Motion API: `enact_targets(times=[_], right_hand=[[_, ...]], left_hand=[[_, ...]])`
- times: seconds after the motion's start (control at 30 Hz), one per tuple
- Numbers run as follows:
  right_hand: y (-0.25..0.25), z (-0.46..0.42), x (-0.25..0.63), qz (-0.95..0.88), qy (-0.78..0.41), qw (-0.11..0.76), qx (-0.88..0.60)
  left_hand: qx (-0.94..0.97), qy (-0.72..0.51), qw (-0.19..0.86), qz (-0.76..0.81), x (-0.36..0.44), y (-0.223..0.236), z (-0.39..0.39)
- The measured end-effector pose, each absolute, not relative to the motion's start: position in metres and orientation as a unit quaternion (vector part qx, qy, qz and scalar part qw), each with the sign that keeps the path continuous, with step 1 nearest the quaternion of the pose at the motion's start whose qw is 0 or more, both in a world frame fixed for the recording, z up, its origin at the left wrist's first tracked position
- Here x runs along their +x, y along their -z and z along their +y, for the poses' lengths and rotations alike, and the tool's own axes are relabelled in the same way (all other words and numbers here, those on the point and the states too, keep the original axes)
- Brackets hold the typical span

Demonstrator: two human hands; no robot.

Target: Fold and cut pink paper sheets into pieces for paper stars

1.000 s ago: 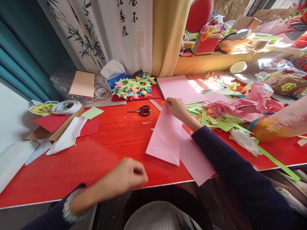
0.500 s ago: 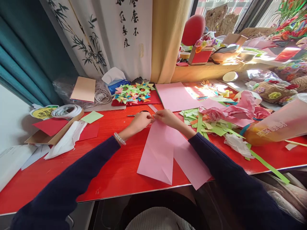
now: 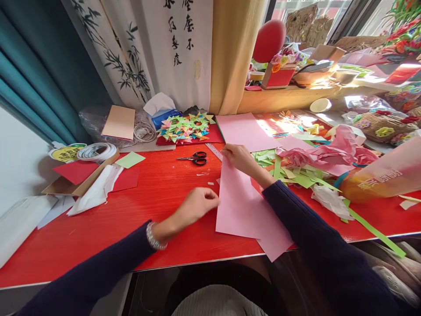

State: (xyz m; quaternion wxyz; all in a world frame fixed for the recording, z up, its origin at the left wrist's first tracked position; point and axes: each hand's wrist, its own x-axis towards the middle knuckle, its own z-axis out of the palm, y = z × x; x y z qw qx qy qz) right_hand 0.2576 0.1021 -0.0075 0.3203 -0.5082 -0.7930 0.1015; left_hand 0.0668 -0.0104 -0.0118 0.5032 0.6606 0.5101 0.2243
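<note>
Pinched in my right hand (image 3: 238, 157) is the top corner of a pink sheet of paper (image 3: 235, 206), which slants down toward the table's front edge. My left hand (image 3: 197, 205), wearing a beaded bracelet, has its thumb and forefinger closed at the sheet's left edge, lower down. Under it, a second pink sheet (image 3: 274, 245) sticks out at the lower right. Black-handled scissors (image 3: 199, 158) lie beyond my left hand, blades pointing left. A pink ruler (image 3: 214, 151) is partly covered near my right hand. Small white paper scraps (image 3: 210, 183) lie close by.
Green paper strips (image 3: 304, 179) and crumpled pink paper (image 3: 335, 149) are heaped on the right, beside a large plastic cup (image 3: 388, 169). Folded-paper rings (image 3: 184, 127) sit at the back. A cardboard tray (image 3: 83, 186) with tape rolls (image 3: 97, 152) stands at the left.
My left hand has moved down and toward me from the paper's top to its left edge. The sheet now spreads flatter and further right, and the scissors show in full.
</note>
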Motion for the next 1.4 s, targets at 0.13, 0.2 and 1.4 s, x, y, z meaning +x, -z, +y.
enact_targets(times=[0.13, 0.2, 1.4], right_hand=[[0.007, 0.102, 0.256, -0.789, -0.116, 0.320, -0.511], [0.005, 0.101, 0.255, -0.785, -0.132, 0.322, -0.512], [-0.004, 0.100, 0.262, -0.755, -0.195, 0.339, -0.526]], left_hand=[[0.623, -0.108, 0.592, 0.499, 0.053, -0.005, -0.080], [0.618, 0.014, 0.653, 0.437, 0.046, -0.022, -0.105], [0.678, 0.013, 0.630, 0.377, 0.052, -0.038, -0.084]])
